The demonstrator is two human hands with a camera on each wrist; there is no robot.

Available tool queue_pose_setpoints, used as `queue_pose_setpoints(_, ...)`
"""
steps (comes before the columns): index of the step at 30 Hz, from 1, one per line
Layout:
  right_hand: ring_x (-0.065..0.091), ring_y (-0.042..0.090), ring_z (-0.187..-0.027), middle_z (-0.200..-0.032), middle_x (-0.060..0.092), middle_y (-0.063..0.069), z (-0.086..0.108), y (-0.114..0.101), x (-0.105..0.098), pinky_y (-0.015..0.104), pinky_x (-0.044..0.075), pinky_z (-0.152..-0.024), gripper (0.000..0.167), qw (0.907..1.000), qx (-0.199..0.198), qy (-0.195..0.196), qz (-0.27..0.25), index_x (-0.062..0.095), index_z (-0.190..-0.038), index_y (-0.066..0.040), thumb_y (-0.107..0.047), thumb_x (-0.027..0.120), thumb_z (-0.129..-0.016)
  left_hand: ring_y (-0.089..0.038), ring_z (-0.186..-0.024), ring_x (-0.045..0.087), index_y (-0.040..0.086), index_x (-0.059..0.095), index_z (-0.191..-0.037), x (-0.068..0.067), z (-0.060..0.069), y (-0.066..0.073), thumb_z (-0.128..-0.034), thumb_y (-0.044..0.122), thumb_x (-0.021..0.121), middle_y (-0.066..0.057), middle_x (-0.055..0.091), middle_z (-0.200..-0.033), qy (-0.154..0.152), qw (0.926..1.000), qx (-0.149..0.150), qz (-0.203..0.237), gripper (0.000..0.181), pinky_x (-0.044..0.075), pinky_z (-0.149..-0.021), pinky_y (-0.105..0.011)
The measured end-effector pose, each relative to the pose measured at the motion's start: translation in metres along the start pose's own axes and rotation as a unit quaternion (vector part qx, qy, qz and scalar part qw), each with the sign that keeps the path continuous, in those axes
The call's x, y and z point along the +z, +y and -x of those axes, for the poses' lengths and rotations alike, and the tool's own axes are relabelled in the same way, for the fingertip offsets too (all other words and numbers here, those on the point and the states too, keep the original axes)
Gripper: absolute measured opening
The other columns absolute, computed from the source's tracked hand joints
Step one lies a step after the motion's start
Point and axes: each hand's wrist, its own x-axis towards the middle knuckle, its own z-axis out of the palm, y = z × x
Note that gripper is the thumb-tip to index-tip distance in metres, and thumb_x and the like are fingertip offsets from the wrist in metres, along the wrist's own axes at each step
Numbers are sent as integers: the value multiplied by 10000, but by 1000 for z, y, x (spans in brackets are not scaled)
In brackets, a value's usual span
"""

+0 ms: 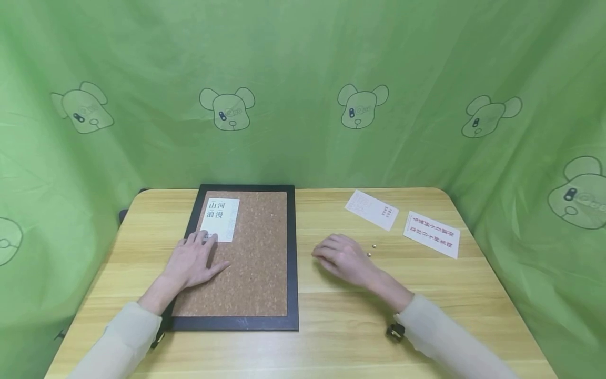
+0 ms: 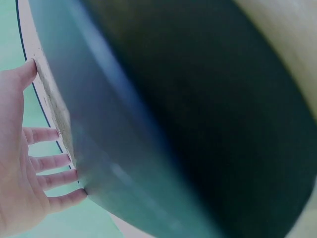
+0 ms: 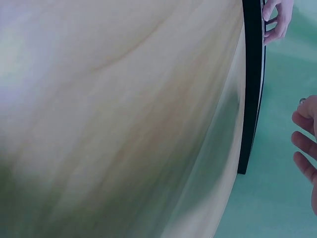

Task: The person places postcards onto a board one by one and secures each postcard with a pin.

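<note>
Corkboard (image 1: 258, 263): rectangular, brown speckled cork in a black frame. Flat on the table (image 1: 331, 337), left of middle, long sides running away from the person, far edge at the table's far side.

Card (image 1: 222, 216): white, upright format, four large dark characters in two rows, fainter print along right side. Flat on the cork, upper left corner region, text right way up. Lower left part under fingertips of the left hand (image 1: 189, 260).

Silvery tack (image 3: 302, 101): small, shiny, at right hand's (image 1: 343, 258) fingertips, clear of the board; mostly hidden.

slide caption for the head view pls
Left hand touching a card on a framed corkboard, right hand off to one side.
</note>
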Motion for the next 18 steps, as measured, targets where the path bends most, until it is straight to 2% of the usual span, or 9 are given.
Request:
queue_pose_setpoints(9,734,177,-963,-1022,806,7,-14,0,9,339,613,-895,191,9990,-355,243,79,808,-1013,-130,-135,844,-825,-496,-1312,570,22,551,-1484,2,-1,-1,-924,704,631,-313,572,-1415,-16,10000,7,-6,886,530,-1034,-634)
queue_pose_setpoints(18,732,170,-979,-1029,807,0,-29,-1,22,337,602,-910,205,9972,-637,332,191,808,-1010,-141,-149,867,-814,-496,-1311,572,21,552,-1486,1,0,-1,-926,708,622,-311,571,-1419,-13,10000,-12,-55,890,529,-1028,-639)
